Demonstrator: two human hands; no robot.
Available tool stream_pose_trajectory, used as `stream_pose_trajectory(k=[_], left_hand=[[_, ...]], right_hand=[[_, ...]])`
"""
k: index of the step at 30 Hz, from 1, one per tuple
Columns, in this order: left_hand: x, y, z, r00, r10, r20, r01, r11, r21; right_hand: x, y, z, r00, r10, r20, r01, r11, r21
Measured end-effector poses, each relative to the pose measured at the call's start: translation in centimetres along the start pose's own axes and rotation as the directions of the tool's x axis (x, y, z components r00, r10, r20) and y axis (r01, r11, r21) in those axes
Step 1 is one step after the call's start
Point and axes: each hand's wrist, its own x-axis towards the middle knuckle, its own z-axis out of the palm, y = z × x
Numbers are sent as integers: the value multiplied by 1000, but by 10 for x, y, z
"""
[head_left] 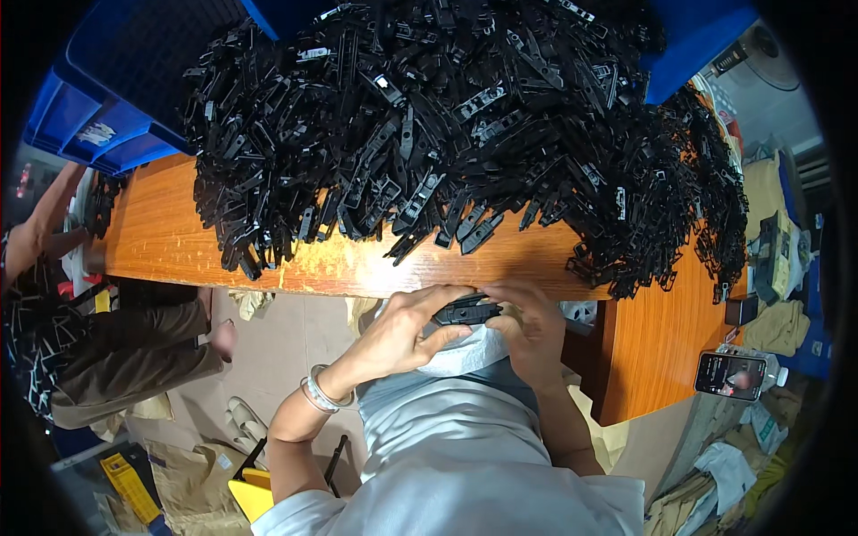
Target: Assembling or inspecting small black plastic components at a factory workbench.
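Both my hands meet at the near edge of the wooden table (357, 268), over my lap. Between them is a small black plastic part (466, 311), long and narrow with a pointed end. My left hand (398, 330) grips its left side with thumb and fingers. My right hand (532, 330) pinches its right end; those fingers are slightly blurred. Just beyond, a large heap of similar black plastic parts (420, 134) covers much of the tabletop. A few loose ones lie at the heap's near edge.
A blue crate (67, 116) stands at the far left, and another blue bin (697, 45) at the far right. A phone (731, 375) is propped by the table's right side. To the left sits another person (134, 339). Bags and cloths (715, 482) pile up at lower right.
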Motion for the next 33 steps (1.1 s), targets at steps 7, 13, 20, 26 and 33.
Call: stream_pose_trajectory(k=[7,13,20,26,33], left_hand=[[-6,0,-3,999,-20,-42,22,999,48],[-6,-5,-1,995,77,-70,-71,995,75],[-8,-10,2,999,-42,-14,41,998,-47],[-13,-20,-13,985,107,-138,-96,992,87],[16,-52,-70,706,30,-707,441,764,472]], right_hand=[[12,-18,-5,990,93,107,-98,994,42],[7,-8,3,997,-68,-23,66,993,-93],[8,-17,3,998,-28,-53,22,995,-100],[6,-15,4,997,69,42,-69,998,-6],[-1,-4,8,997,15,69,-1,979,-205]])
